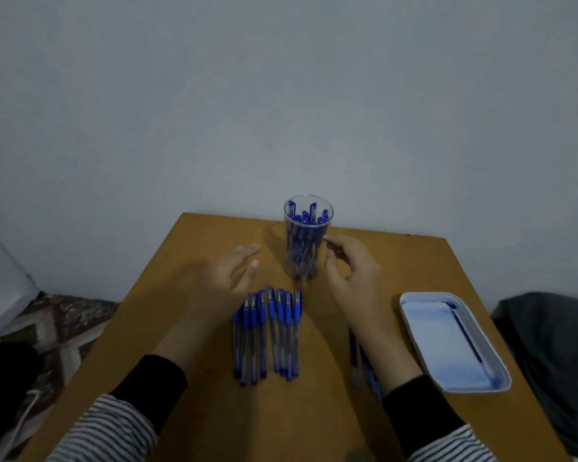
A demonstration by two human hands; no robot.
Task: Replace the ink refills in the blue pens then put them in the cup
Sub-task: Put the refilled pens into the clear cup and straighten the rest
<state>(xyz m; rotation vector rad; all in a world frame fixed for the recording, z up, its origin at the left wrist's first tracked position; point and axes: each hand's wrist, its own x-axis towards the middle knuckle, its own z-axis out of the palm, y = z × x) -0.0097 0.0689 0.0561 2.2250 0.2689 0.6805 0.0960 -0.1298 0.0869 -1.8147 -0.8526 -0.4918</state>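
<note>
Blue pens [269, 331] are laid side by side in a row near the middle of an ochre-brown table [197, 411], lengthwise toward the far edge. Behind the row, close to that far edge, a clear cup [308, 238] is stood upright. More pens of the same blue are packed inside it, upright or leaning against its wall.

The left hand [229, 278] is held to the left of the cup and apart from it, just beyond the far left end of the row. Its fingers are straight and its thumb is spread, and nothing is held in it. The right hand [351, 271] is raised just right of the cup, with the fingers loosely curled and the fingertips brought up beside the cup's wall. Whether the wall is touched cannot be told, and nothing is seen in the grasp. The cup is thus flanked by both hands, while the row lies nearer the person, between the two forearms.

A few thin blue refills [354, 355] are laid on the table beside the right forearm and are partly hidden by it. A white tray [411, 315] is set near the right edge, with one thin blue rod along its right wall. Striped sleeves [111, 428] with black cuffs are seen below. A patterned rug [64, 318] is seen at the left, a dark cloth [548, 345] at the right, and a grey wall [281, 95] behind.
</note>
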